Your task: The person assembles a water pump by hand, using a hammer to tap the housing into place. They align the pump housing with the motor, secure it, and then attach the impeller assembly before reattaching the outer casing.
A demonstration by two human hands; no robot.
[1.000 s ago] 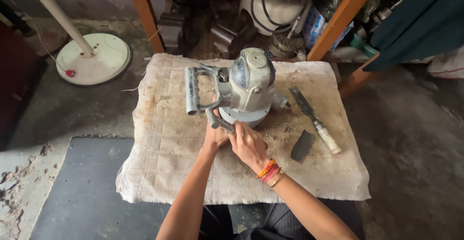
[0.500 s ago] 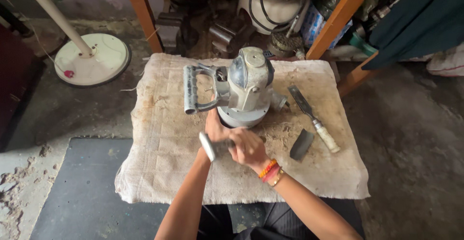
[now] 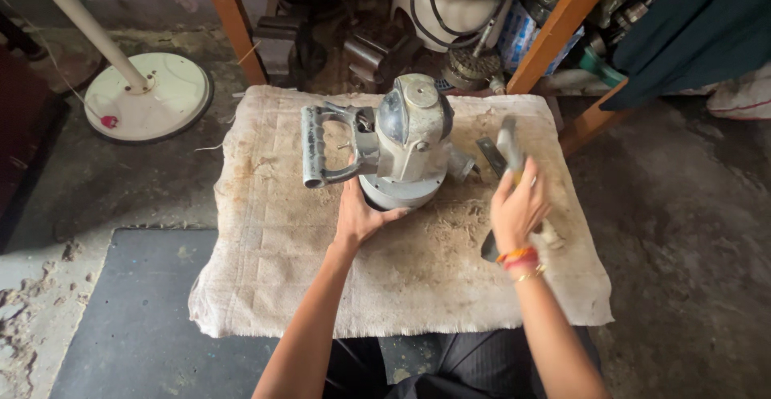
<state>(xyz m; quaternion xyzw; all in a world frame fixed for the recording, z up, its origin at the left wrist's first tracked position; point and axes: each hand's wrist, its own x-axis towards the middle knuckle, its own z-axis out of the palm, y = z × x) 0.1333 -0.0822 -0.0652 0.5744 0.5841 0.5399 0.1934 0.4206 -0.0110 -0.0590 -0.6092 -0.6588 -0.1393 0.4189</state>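
A grey metal power tool [image 3: 409, 138] with a loop handle [image 3: 321, 146] on its left stands on a dirty beige cloth [image 3: 273, 278]. My left hand [image 3: 361, 214] presses against the front of its round base. My right hand [image 3: 518, 206], with orange and red bangles on the wrist, is raised to the right of the machine and grips a grey tool [image 3: 510, 146] that points up and is blurred. A flat metal blade [image 3: 487, 152] lies on the cloth behind that hand. A small dark piece [image 3: 488, 247] shows just below my right wrist.
A white round stand base with a pole [image 3: 148, 94] sits on the concrete floor at the left. Orange wooden legs [image 3: 233, 22] frame a shelf crowded with motors, cables and cans at the back. A dark mat [image 3: 128, 311] lies under the cloth's left front.
My right hand has left the machine's base and swung up to the right with the grey tool. My left hand has stayed at the base, now flat against it.
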